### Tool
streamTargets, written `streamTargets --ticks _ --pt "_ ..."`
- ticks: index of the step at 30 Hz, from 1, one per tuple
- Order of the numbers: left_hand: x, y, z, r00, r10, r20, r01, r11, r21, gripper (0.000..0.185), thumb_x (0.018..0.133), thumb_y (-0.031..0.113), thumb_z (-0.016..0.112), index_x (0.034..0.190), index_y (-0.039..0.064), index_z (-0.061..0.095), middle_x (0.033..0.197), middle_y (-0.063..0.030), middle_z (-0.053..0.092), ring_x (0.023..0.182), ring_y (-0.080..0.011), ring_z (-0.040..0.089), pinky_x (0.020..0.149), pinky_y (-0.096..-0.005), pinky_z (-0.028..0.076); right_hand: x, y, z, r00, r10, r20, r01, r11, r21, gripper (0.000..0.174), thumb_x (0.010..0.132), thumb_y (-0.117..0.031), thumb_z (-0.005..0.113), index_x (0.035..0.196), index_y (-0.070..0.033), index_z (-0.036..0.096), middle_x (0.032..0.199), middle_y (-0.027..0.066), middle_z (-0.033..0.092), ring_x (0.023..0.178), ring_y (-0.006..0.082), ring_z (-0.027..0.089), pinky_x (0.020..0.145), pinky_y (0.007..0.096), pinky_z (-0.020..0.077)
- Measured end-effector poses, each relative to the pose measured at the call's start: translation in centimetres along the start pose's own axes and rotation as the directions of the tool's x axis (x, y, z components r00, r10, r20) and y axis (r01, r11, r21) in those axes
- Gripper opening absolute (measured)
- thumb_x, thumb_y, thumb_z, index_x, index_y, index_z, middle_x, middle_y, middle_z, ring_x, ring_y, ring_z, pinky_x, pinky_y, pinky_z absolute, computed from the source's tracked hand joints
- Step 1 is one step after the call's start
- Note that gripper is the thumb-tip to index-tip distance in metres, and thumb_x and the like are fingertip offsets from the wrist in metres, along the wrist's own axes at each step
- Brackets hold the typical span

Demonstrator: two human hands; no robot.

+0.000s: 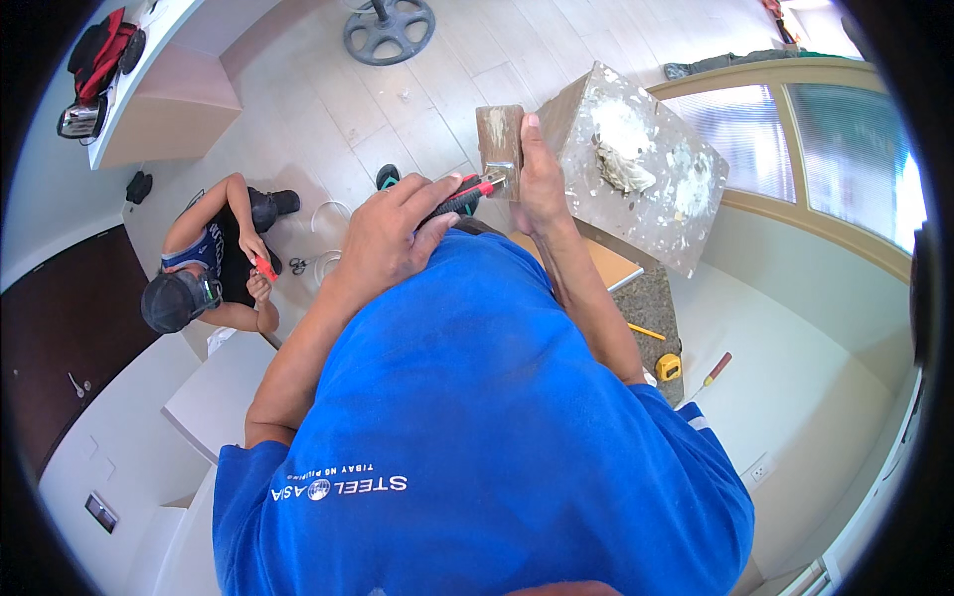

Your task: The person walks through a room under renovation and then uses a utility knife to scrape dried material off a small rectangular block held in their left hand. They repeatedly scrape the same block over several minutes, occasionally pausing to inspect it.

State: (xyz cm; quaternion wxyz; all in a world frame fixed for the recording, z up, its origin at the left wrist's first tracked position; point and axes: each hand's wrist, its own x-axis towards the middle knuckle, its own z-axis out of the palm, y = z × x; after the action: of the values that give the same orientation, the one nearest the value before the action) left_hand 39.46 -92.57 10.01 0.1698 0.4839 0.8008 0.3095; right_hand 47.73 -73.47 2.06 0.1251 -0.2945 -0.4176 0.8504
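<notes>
My left hand (387, 235) is closed around a hand tool (463, 197) with red and black grips. Its short metal tip touches or lies just over a brown wooden block (498, 127); whether it is pliers or a cutter I cannot tell. Across the block sits a small shiny metal piece (503, 167). My right hand (542, 175) holds the block upright along its right side, thumb near the top end. A paint-spattered grey box (656, 186) stands just right of it, a crumpled whitish rag (624, 170) on top.
At left another person (216, 261) sits low, holding a red object; scissors (298, 266) lie on the floor nearby. At right, a speckled slab (648, 302) bears a yellow pencil (647, 331) and a tape measure (668, 366); a red-and-yellow-handled tool (718, 369) lies beyond. A wheel-like metal base (389, 31) stands ahead.
</notes>
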Motion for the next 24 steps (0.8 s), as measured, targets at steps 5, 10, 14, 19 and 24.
streamTargets --ticks 5,10,14,19,24 --pt "0.2 -0.2 0.2 0.999 0.039 -0.039 -0.042 0.996 -0.081 0.046 0.09 0.016 0.076 0.135 0.008 0.066 0.103 -0.0123 0.068 0.082 -0.03 0.065 0.075 -0.0389 0.052 -0.1 -0.1 0.7 0.996 0.088 -0.03 -0.079 0.971 0.227 0.057 0.112 -0.054 0.033 0.126 -0.007 0.062 0.099 0.0115 0.069 0.084 0.0186 0.066 0.075 0.0356 0.0558" --pt "0.7 -0.3 0.1 0.995 0.087 -0.043 -0.086 0.996 0.024 0.047 0.09 0.017 0.076 0.136 0.009 0.066 0.105 -0.0117 0.068 0.084 -0.0296 0.065 0.074 -0.0393 0.053 -0.2 -0.2 0.9 0.99 0.136 -0.047 -0.116 0.948 0.295 0.058 0.112 -0.055 0.032 0.128 -0.008 0.062 0.099 0.0123 0.069 0.079 0.0206 0.067 0.07 0.0382 0.0561" --pt "0.8 -0.3 0.1 0.996 0.083 -0.037 -0.08 0.995 0.063 0.047 0.09 0.018 0.076 0.135 0.01 0.066 0.105 -0.0111 0.068 0.083 -0.0303 0.065 0.074 -0.0403 0.053 0.0 0.1 0.7 0.994 0.102 -0.033 -0.087 0.948 0.305 0.057 0.112 -0.055 0.033 0.127 -0.007 0.061 0.1 0.0121 0.069 0.083 0.0204 0.067 0.074 0.0375 0.056" --pt "0.9 0.5 0.5 0.995 0.055 -0.084 -0.045 0.992 0.117 0.045 0.09 0.019 0.077 0.133 0.01 0.067 0.1 -0.0083 0.066 0.081 -0.0283 0.065 0.073 -0.0399 0.052 0.1 0.8 1.4 0.991 0.01 -0.135 0.037 0.94 0.339 0.058 0.113 -0.055 0.033 0.124 -0.005 0.061 0.1 0.0108 0.067 0.088 0.0195 0.066 0.078 0.0367 0.0554" --pt "0.8 0.4 0.5 0.992 -0.002 -0.126 0.02 0.99 0.14 0.045 0.089 0.016 0.077 0.132 0.01 0.067 0.099 -0.0086 0.065 0.081 -0.0279 0.066 0.072 -0.0404 0.052 0.3 1.1 2.2 0.956 -0.057 -0.286 0.14 0.951 0.276 0.057 0.113 -0.054 0.033 0.124 -0.004 0.059 0.1 0.0093 0.064 0.089 0.0192 0.065 0.077 0.0367 0.0549"
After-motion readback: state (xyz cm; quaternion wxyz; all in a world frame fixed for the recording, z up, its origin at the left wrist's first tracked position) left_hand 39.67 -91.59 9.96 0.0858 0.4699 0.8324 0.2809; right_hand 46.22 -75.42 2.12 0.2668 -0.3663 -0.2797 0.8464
